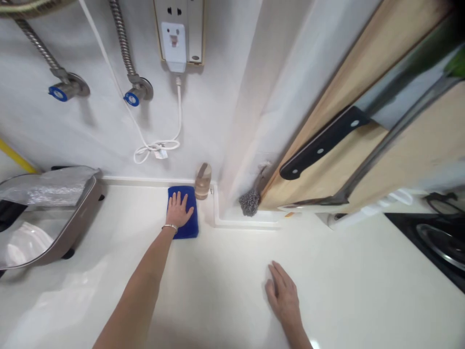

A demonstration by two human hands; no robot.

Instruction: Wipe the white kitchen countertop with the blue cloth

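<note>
Left hand (178, 211) spread wide on blue cloth (191, 227), right hand (286, 299) slightly open on tabletop (221, 291); even palm pressure best, avoiding clear container (203, 183) just right of left hand.

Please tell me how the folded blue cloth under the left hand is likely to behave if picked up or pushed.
The blue cloth looks soft and folded, so it would probably droop or unfold if lifted by one edge. Lying flat on the smooth-looking counter, it would likely slide or bunch when pushed, rather than roll.
</note>
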